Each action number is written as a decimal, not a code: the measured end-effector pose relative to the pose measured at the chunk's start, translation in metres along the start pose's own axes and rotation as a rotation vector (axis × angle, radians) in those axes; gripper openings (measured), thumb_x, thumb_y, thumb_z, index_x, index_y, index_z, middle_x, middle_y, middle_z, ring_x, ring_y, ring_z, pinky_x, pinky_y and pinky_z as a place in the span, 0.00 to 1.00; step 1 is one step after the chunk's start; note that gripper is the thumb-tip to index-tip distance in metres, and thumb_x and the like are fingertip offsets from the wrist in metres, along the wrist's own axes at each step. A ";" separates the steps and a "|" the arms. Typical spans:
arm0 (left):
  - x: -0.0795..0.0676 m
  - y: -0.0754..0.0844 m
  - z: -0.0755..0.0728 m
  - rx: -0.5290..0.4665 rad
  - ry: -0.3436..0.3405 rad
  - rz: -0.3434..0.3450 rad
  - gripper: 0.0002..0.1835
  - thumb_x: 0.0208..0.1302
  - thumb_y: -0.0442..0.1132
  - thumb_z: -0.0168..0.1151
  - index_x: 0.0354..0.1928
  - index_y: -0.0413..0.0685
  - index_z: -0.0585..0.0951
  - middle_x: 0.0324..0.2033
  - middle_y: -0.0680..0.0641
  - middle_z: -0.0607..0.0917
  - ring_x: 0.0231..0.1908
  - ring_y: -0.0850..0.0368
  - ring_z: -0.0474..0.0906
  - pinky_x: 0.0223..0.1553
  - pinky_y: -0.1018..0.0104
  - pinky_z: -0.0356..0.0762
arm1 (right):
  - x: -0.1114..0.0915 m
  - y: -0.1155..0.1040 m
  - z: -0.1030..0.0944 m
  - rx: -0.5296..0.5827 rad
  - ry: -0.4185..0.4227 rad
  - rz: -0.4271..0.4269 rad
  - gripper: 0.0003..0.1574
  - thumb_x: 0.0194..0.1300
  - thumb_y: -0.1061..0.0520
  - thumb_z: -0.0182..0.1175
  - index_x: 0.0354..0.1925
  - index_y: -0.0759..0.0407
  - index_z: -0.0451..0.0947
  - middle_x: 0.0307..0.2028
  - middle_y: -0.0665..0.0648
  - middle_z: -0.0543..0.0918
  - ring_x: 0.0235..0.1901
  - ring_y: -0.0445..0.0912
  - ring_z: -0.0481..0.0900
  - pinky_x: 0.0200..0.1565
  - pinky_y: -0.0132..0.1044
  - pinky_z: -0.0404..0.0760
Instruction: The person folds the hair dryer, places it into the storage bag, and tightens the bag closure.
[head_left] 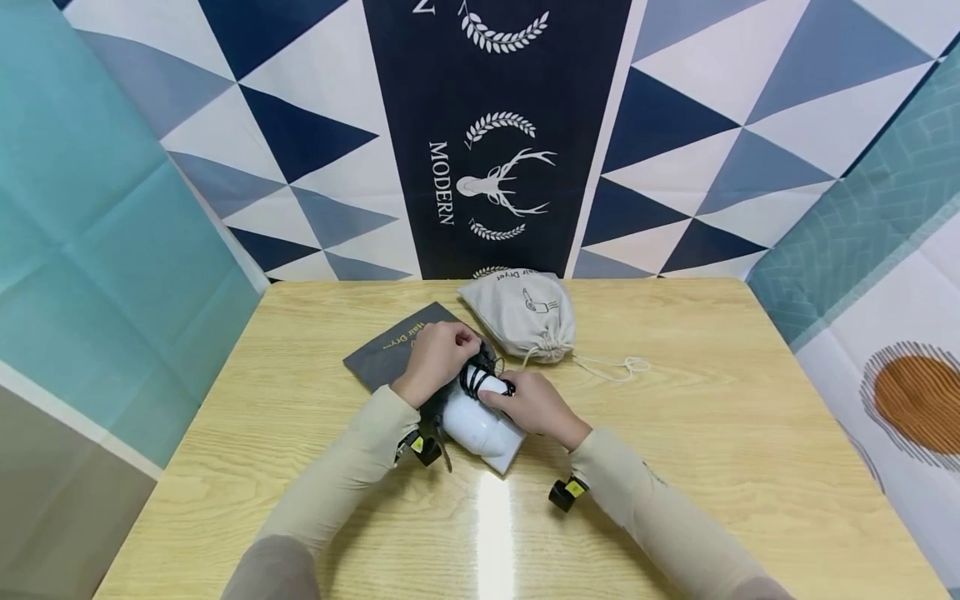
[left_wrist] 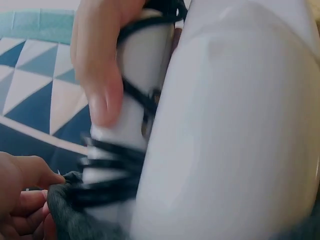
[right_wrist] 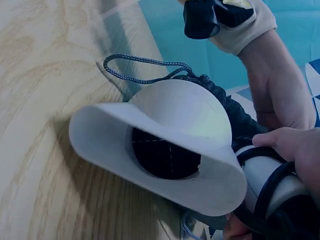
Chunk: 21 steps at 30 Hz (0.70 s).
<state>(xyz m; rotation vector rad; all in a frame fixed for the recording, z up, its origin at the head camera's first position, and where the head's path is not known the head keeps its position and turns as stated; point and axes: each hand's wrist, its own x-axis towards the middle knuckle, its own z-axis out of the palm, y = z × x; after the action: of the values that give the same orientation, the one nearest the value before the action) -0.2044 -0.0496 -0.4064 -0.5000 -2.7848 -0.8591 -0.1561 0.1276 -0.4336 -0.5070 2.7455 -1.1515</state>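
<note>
A white hair dryer point(head_left: 471, 423) lies partly inside a dark grey drawstring bag point(head_left: 382, 352), its flat nozzle point(right_wrist: 107, 132) sticking out toward the near side. Black cord point(left_wrist: 112, 175) is wound round the folded handle point(left_wrist: 132, 65). My right hand point(head_left: 536, 406) grips that handle over the cord, the thumb lying along it. At the bag's mouth, my left hand point(head_left: 440, 358) pinches the gathered edge, seen in the left wrist view as grey cloth point(left_wrist: 62, 205) between thumb and fingers. The handle's far end is hidden by the right hand.
A beige drawstring pouch point(head_left: 525, 312) printed "Hair Dryer" lies at the back edge of the wooden table point(head_left: 675, 367), its white string point(head_left: 611, 367) trailing right. The grey bag's cord loop point(right_wrist: 145, 60) hangs beside the dryer. Patterned cloth point(head_left: 315, 125) rises behind the table.
</note>
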 end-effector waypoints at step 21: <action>-0.025 0.015 0.008 0.181 0.089 0.205 0.06 0.62 0.38 0.64 0.28 0.47 0.85 0.25 0.49 0.86 0.25 0.54 0.82 0.30 0.60 0.79 | -0.006 -0.004 0.015 0.020 0.134 0.137 0.25 0.66 0.46 0.60 0.17 0.56 0.68 0.16 0.50 0.69 0.19 0.44 0.67 0.24 0.34 0.65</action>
<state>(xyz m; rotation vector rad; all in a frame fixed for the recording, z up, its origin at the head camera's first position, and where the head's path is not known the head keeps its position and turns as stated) -0.1769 -0.0402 -0.4121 -0.6828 -2.6392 -0.5651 -0.1463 0.1167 -0.4416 -0.2424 2.8245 -1.2197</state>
